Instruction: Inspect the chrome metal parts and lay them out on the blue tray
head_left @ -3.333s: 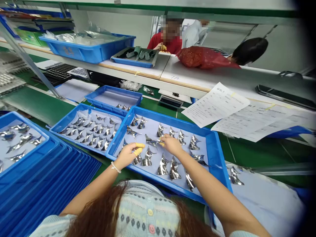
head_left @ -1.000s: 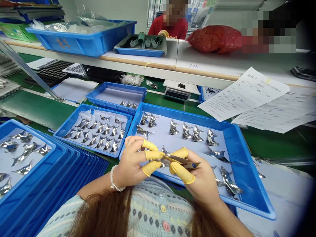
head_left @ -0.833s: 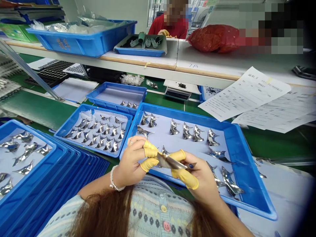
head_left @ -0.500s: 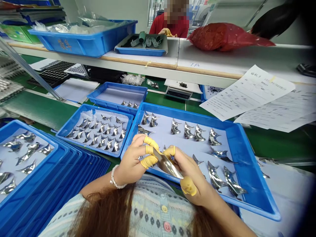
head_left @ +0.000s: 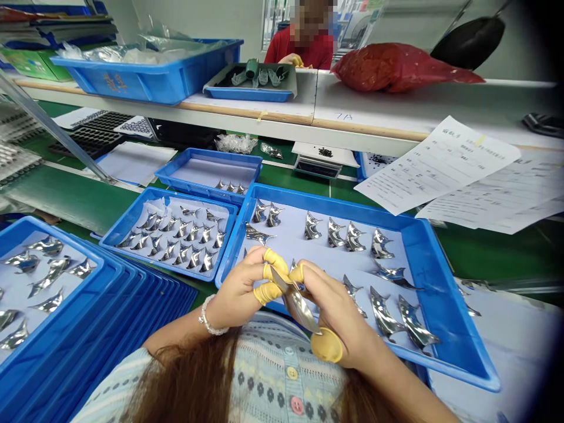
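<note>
While the left hand (head_left: pixel 238 288) and right hand (head_left: pixel 337 323) grip 1 curved metal piece (head_left: pixel 294 306) in yellow finger cots (head_left: pixel 274 261), more pieces (head_left: pixel 383 314) stand in the blue tray (head_left: pixel 436 276) beneath them.

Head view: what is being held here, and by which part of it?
A curved, polished metal piece is pinched at its upper end between the yellow-cotted fingertips of the left hand and right hand.

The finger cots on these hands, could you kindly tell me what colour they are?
The finger cots are pale yellow, showing best in the head view.
</note>
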Action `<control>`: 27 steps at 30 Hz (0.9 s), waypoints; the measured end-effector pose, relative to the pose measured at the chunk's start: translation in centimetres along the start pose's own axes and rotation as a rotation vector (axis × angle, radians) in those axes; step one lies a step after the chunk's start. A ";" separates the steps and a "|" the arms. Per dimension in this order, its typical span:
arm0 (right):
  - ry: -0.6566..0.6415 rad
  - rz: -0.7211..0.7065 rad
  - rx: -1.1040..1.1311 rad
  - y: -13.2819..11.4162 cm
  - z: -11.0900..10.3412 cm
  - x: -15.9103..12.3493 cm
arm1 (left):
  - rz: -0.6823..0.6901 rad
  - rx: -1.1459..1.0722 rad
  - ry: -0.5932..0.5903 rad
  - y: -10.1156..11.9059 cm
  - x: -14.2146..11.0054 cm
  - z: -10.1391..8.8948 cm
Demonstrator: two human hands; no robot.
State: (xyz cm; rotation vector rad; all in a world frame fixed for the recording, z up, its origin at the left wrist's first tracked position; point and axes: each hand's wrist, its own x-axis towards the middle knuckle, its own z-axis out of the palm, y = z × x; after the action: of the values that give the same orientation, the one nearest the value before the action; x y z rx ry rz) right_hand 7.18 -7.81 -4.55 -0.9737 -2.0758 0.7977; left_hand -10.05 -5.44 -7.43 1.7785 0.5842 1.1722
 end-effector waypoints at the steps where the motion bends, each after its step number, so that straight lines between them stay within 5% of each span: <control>1: 0.000 0.002 -0.010 0.0 0.0 0.0 | -0.017 -0.027 0.000 -0.1 0.0 0.1; 11: 0.022 -0.007 -0.033 0.3 0.3 -0.2 | -0.096 -0.142 -0.002 -0.6 -0.1 0.3; 27: -0.007 -0.018 0.017 0.5 0.2 -0.4 | -0.003 -0.050 0.007 -0.9 0.4 0.2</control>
State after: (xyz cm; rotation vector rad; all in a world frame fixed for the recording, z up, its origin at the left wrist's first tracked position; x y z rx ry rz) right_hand 7.41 -7.94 -5.19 -0.9431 -2.0774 0.8094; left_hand -9.57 -4.78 -8.00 1.7313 0.5567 1.1812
